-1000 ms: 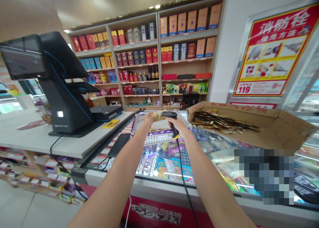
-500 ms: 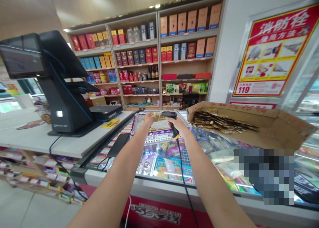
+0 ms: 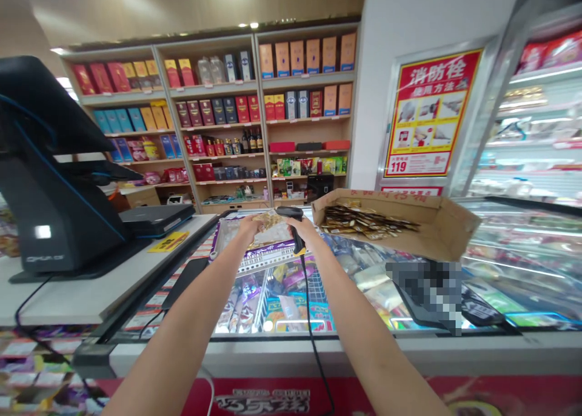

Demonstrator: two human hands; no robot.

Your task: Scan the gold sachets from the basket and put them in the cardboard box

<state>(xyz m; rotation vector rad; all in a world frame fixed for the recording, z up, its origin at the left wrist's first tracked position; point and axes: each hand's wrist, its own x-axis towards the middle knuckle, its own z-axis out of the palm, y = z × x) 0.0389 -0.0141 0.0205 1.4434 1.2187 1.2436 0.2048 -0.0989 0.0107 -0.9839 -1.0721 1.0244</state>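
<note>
My right hand (image 3: 305, 230) is wrapped round the grip of a black barcode scanner (image 3: 296, 239), which has a yellow end and a trailing black cord. My left hand (image 3: 250, 227) is closed on the near side of a shiny gold packet (image 3: 269, 220), just left of the scanner's head. Both hands are over a white and purple plastic basket (image 3: 248, 257) that stands on the glass top of a freezer (image 3: 291, 342). Small print on the packet is too blurred to read.
Right of the basket, an open cardboard box (image 3: 439, 231) holds a pile of flat gold-brown packets (image 3: 364, 221). A black checkout terminal (image 3: 59, 185) stands on the white counter (image 3: 104, 276) at left. Behind are shelves (image 3: 218, 125) of boxed goods. A dark, partly pixelated device (image 3: 418, 310) lies right.
The view has turned to the right, so the terminal, shelves and box sit further left. Both hands keep their places over the basket, still with the scanner and gold packet.
</note>
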